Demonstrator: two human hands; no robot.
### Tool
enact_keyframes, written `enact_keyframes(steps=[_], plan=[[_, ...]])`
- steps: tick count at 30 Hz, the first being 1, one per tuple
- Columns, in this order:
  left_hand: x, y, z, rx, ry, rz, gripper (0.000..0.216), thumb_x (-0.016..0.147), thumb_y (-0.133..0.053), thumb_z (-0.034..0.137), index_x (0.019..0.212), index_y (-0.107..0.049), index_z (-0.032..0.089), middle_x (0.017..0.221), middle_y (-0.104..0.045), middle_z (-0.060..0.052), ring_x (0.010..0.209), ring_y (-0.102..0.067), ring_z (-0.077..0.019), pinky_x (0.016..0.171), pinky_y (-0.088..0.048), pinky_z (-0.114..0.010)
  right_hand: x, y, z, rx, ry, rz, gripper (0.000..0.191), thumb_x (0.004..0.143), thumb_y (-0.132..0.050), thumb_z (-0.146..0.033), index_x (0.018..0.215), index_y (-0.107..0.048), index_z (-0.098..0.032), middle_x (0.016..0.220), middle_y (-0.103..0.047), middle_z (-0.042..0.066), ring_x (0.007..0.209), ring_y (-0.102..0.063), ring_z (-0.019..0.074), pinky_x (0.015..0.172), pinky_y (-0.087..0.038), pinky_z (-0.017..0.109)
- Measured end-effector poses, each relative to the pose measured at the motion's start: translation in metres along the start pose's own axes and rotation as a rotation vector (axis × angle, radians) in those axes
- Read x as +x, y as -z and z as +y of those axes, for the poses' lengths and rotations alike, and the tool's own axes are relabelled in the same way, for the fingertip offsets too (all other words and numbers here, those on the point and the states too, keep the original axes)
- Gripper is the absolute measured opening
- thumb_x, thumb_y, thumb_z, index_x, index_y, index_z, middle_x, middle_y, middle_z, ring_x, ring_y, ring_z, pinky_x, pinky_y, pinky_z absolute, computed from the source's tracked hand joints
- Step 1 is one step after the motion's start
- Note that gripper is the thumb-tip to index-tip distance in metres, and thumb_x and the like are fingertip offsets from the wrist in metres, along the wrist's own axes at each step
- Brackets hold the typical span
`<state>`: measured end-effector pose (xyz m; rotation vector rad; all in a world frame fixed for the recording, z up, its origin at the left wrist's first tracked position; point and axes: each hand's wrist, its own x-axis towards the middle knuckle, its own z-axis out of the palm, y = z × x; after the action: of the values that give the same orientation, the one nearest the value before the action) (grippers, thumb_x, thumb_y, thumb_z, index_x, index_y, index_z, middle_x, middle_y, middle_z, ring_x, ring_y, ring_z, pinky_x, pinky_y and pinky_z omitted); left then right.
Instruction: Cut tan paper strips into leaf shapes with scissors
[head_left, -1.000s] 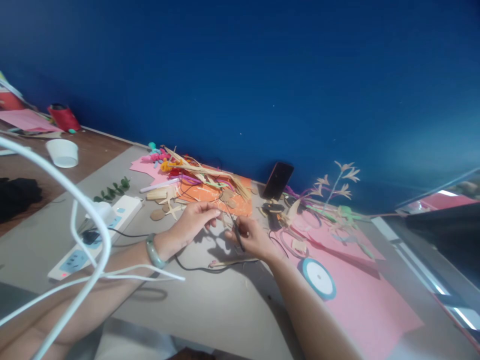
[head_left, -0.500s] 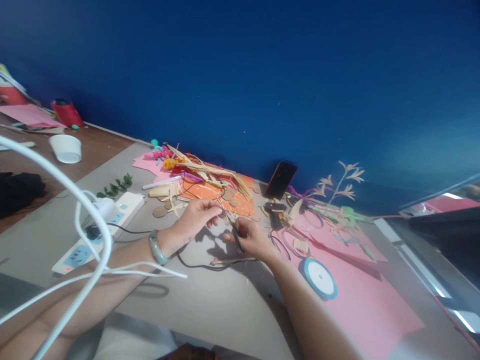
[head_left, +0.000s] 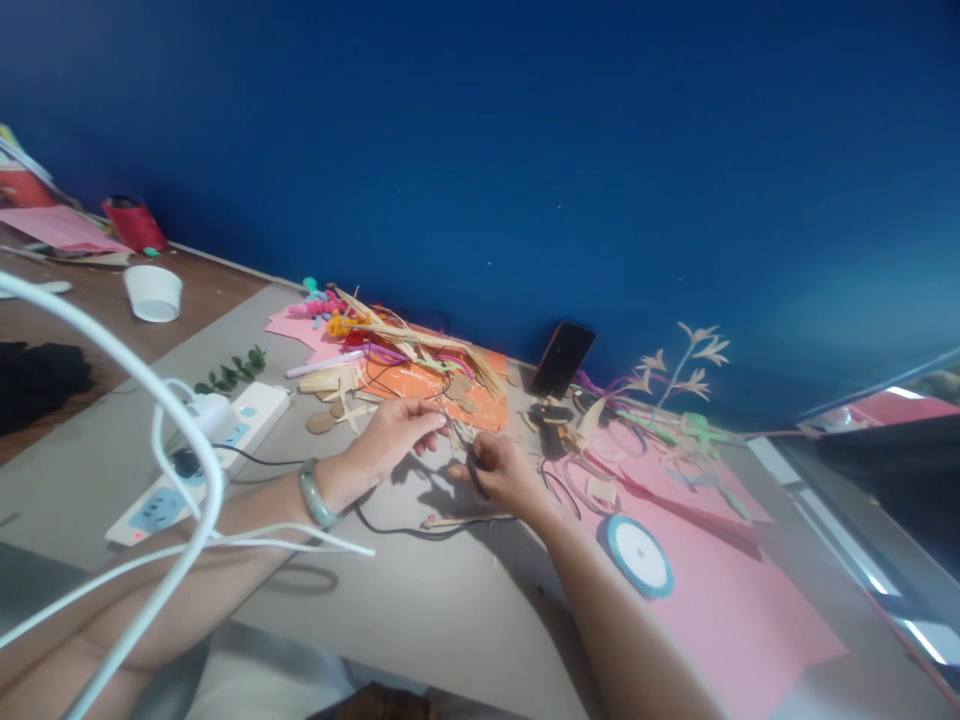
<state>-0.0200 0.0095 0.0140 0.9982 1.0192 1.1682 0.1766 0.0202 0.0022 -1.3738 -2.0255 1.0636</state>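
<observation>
My left hand (head_left: 405, 435), with a jade-like bangle at its wrist, is closed in a pinch over the table; what sits between its fingertips is too small to make out. My right hand (head_left: 506, 475) grips dark-handled scissors (head_left: 474, 472), whose blades point up and left toward the left fingertips. Thin pale scraps hang near the blades. Behind the hands lies an orange sheet (head_left: 484, 408) bearing dried husk strips (head_left: 427, 345) and small tan discs. A dark cable (head_left: 412, 534) and a thin stick (head_left: 457, 521) lie below the hands.
A white power strip (head_left: 259, 405) and looping white cables (head_left: 214, 490) stand left. A phone (head_left: 562, 360) leans on the blue wall. Pink paper (head_left: 720, 620), a tape roll (head_left: 640, 556) and a husk flower stem (head_left: 679, 370) are right. A white cup (head_left: 154, 294) stands far left.
The white cup at far left has shifted slightly to the right. Both hands keep nearly the same place and grip.
</observation>
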Motion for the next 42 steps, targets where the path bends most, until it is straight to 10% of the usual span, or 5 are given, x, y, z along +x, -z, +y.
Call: enact_keyframes(steps=[14,22,42], plan=[[-0.003,0.001,0.002,0.047,-0.005,-0.050,0.015,0.072,-0.062,0.028,0.071,-0.059,0.013,0.063,-0.063,-0.001,0.048,-0.051,-0.0067,0.045,-0.037,-0.018,0.002,0.001,-0.006,0.270,-0.088,0.006,0.047,0.060,-0.077,-0.048,0.060,-0.037,-0.023,0.041,-0.048,-0.007,0.037,-0.039,0.0096,0.039,-0.028,0.022],[-0.005,0.001,-0.002,0.283,-0.048,-0.238,0.013,0.070,-0.066,0.026,0.076,-0.066,0.014,0.066,-0.065,-0.001,0.056,-0.054,-0.0093,0.053,-0.041,-0.020,0.001,0.000,-0.020,0.364,-0.028,0.206,0.044,0.055,-0.081,-0.046,0.076,-0.051,-0.020,0.071,-0.066,0.002,0.061,-0.060,0.0167,0.057,-0.046,0.028],[-0.003,0.002,-0.002,0.252,-0.041,-0.130,0.018,0.070,-0.069,0.029,0.079,-0.064,0.014,0.056,-0.054,0.004,0.049,-0.045,-0.0070,0.047,-0.032,-0.019,-0.002,-0.009,-0.020,0.486,-0.043,0.146,0.042,0.055,-0.082,-0.038,0.074,-0.050,-0.019,0.062,-0.056,-0.004,0.054,-0.050,0.0101,0.052,-0.040,0.023]])
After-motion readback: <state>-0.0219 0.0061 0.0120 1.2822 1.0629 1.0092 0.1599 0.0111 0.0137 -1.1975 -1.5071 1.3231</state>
